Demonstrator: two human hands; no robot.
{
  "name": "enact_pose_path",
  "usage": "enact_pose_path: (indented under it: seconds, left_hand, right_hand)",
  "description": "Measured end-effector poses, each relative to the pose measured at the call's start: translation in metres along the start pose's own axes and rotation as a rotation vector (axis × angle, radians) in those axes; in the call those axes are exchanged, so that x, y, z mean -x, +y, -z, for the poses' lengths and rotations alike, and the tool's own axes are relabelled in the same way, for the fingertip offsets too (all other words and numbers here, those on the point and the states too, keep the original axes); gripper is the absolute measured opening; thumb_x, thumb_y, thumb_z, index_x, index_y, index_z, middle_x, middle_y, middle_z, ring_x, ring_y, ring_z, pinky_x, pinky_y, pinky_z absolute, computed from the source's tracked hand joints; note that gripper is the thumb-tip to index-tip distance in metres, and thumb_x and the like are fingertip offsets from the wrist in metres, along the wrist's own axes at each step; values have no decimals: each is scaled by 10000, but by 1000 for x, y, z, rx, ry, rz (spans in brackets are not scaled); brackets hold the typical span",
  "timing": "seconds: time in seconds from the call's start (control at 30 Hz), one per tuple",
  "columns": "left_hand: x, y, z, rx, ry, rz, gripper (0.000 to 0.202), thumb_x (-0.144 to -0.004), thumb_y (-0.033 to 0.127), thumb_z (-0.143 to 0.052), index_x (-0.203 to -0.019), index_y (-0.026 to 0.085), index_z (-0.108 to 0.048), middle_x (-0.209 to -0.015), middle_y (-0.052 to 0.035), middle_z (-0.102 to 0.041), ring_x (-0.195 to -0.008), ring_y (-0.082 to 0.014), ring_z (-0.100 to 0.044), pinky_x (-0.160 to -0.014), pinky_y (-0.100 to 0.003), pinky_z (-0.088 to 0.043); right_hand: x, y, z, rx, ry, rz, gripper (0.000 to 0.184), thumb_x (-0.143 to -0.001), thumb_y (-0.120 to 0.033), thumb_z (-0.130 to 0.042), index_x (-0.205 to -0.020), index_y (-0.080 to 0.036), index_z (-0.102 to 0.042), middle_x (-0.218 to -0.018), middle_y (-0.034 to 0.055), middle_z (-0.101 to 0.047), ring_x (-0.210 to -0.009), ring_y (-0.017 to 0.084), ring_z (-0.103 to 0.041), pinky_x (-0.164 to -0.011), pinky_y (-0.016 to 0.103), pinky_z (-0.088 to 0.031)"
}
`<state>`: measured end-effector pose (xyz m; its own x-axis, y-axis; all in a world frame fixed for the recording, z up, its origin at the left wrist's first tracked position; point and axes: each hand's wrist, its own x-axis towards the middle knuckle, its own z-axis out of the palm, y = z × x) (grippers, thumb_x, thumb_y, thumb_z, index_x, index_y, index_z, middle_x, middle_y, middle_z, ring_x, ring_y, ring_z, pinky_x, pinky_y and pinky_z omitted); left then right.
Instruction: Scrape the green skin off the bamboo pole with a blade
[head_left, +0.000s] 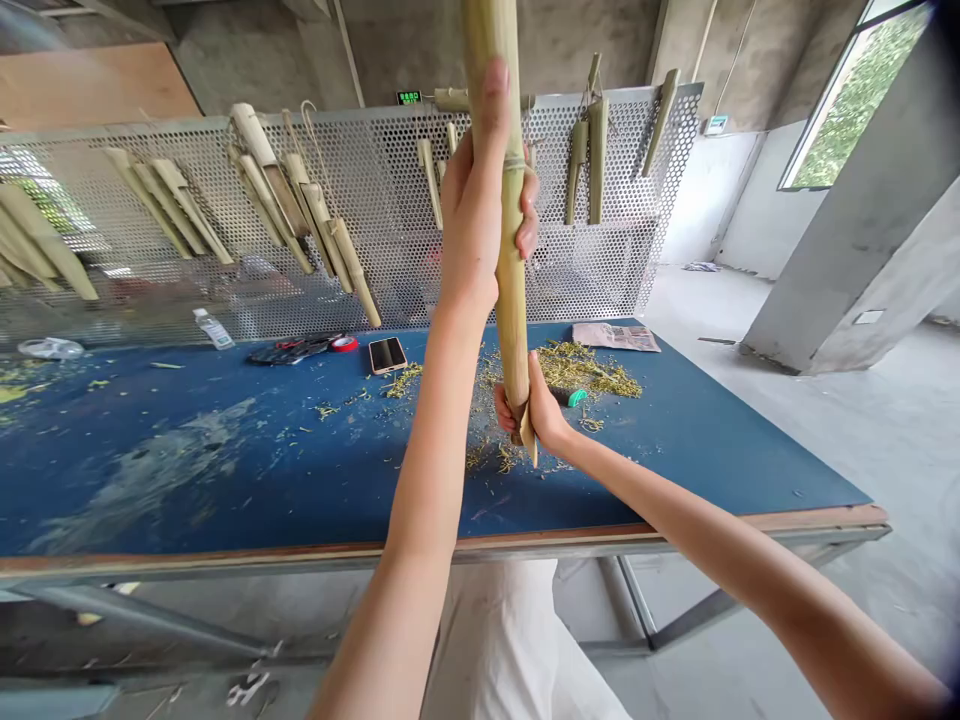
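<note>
A pale green bamboo pole [512, 290] stands nearly upright above the table, its top running out of view. My left hand [480, 185] is wrapped round its upper part near a node, the thumb lying along the pole. Lower down, my right hand [546, 410] is closed round the bottom end. A thin, pale, pointed piece [529, 440] sticks out below the right hand against the pole; whether it is part of the bamboo cannot be made out. Just behind the right hand, a tool with a green end [576, 398] lies among curly yellow-green shavings [592, 372].
On the blue tabletop [300, 470] lie a phone [387, 355], red tape [344, 343], a clear bottle [213, 328] and a flat packet [616, 337]. Behind stands a perforated metal panel [397, 260] hung with bamboo pieces [598, 160]. A slanting concrete pillar [847, 250] rises at right.
</note>
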<state>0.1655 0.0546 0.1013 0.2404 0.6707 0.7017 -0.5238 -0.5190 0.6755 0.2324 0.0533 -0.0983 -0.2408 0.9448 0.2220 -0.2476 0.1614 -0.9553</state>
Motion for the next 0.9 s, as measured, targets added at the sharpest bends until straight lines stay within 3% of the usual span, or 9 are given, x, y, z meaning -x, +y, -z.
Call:
enact_pose_path:
  seconds: [0.13,0.27,0.37,0.47,0.57,0.67,0.73,0.8,0.9]
  left_hand:
    - [-3,-3,5,-25,-157,105,606,-1033,665,-284,-708,190,-476,-549,50,-352,-349,-49,-329,-322,-211,-259]
    - [-1,-5,3,11,-236,127,577,-1050,616,-288,-716,187,-480,-555,45,-343,-357,-46,-320,-318,-201,-236]
    - [2,-11,-5,8,-163,118,558,-1045,605,-332,-704,185,-470,-571,31,-398,-367,-48,-370,-326,-205,-259]
    - [4,-24,-9,-31,-46,19,448,-1045,522,-426,-740,198,-483,-543,42,-417,-362,-73,-389,-349,-238,-318]
    - [3,-31,-6,-119,-68,-112,234,-1018,355,-550,-829,221,-519,-569,50,-451,-442,-103,-482,-454,-256,-437]
    - [4,-26,1,-260,-197,-116,216,-981,337,-617,-818,206,-561,-747,13,-544,-708,-119,-632,-669,-253,-522]
    - [8,-17,1,-322,-238,-139,215,-970,327,-632,-817,182,-591,-822,6,-566,-842,-111,-638,-768,-227,-515]
    - [14,-10,-2,-378,-201,-137,216,-967,326,-633,-821,168,-606,-775,20,-554,-736,-74,-593,-654,-180,-482]
    - [20,-5,-7,-473,-64,-18,275,-963,417,-623,-809,192,-584,-612,67,-450,-430,-48,-397,-354,-201,-285]
  right_hand:
    - [2,7,-10,-45,15,-10,815,-804,-973,-177,-548,-244,-438,-482,10,-418,-448,134,-412,-441,278,-350]
    - [5,7,-14,-139,54,1,799,-830,-953,-205,-564,-237,-439,-491,-6,-394,-451,127,-399,-458,274,-366]
    - [5,-1,-9,-156,79,17,794,-862,-926,-185,-563,-235,-437,-489,-4,-397,-450,123,-396,-461,267,-363]
    - [3,-12,-3,-141,117,74,783,-886,-903,-183,-574,-235,-448,-493,3,-418,-452,125,-402,-467,267,-375]
    - [0,-29,2,-141,115,133,766,-891,-898,-205,-586,-240,-452,-483,-1,-411,-443,128,-393,-465,276,-383]
    - [-4,-58,2,-135,86,152,756,-888,-902,-196,-595,-247,-435,-481,-5,-399,-430,127,-375,-446,278,-375]
    - [-7,-83,-1,-114,74,179,738,-912,-876,-181,-605,-252,-426,-474,-9,-377,-425,129,-366,-428,272,-365]
    - [-12,-111,-3,-112,80,254,698,-961,-813,-187,-617,-255,-425,-477,-9,-362,-422,134,-358,-412,273,-357]
    - [-21,-147,-7,-132,149,380,634,-1001,-745,-230,-649,-257,-429,-488,-8,-371,-432,141,-367,-411,274,-383]
